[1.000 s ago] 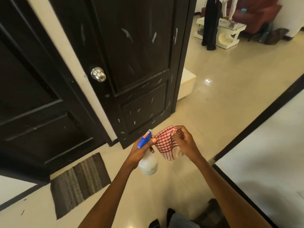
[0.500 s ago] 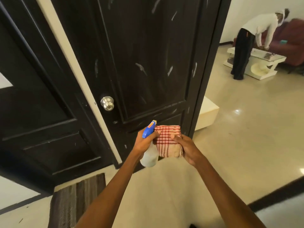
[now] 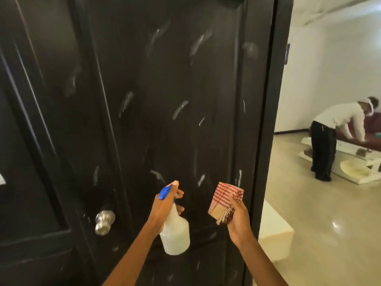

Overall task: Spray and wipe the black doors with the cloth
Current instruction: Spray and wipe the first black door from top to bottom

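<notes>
Parting at lower centre: left hand [image 3: 165, 207] grips spray bottle [image 3: 175, 230], nozzle raised toward streaked black door [image 3: 165, 100] | right hand [image 3: 237, 215] pinches folded cloth [image 3: 224, 199], now drawn clear | spraying looks imminent.

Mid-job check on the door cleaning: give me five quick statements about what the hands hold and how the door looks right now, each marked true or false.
1. The left hand grips the spray bottle. True.
2. The right hand is empty. False: it holds the folded red-checked cloth.
3. The cloth is pressed flat against the black door. False: it is held up in front of the door, and no contact shows.
4. Whitish smears dot the door panel. True.
5. The round metal knob sits right of the bottle. False: it sits left of it.
</notes>
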